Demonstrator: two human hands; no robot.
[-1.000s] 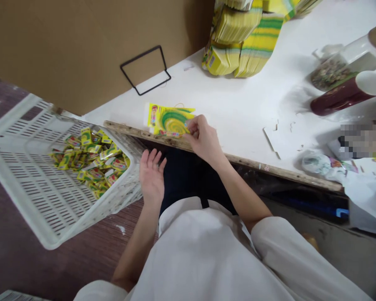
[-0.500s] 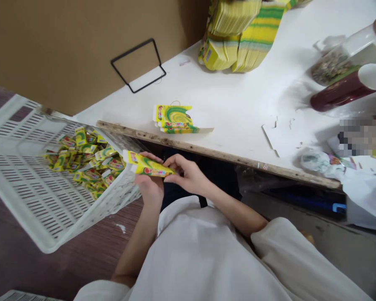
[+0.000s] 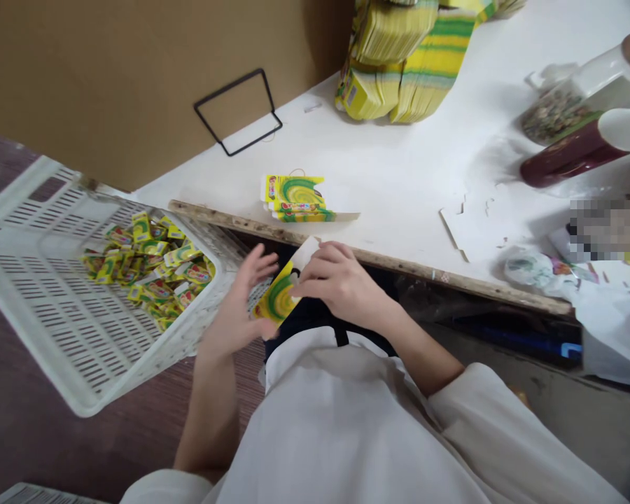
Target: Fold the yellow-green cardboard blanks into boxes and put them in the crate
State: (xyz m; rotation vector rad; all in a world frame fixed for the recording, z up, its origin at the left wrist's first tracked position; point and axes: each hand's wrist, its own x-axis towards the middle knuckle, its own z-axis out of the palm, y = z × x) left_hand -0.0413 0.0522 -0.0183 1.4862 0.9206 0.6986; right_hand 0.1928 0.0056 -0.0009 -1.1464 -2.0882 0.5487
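A small yellow and green carton [image 3: 279, 298] with a white end flap slants in front of my body, just below the table edge. My right hand [image 3: 341, 283] pinches it near its white upper end. Beside the carton's lower left end, my left hand [image 3: 236, 308] has its fingers spread and holds nothing; whether its thumb touches the carton I cannot tell. On the table above my hands lie a few flat cartons [image 3: 297, 198] of the same print, overlapping. To the left, a white plastic crate [image 3: 92, 399] holds a heap of small yellow-green cartons [image 3: 152, 269].
Bundled stacks of cartons [image 3: 417, 66] stand at the back of the white table [image 3: 399, 175]. A brown board [image 3: 136, 77] with a black wire frame [image 3: 236, 112] rises at back left. A dark red cup [image 3: 577, 150] and a jar [image 3: 561, 108] lie in view at right.
My left hand has come off the carton, moved left and opened. The carton in my right hand now slants with its white end toward the upper right.
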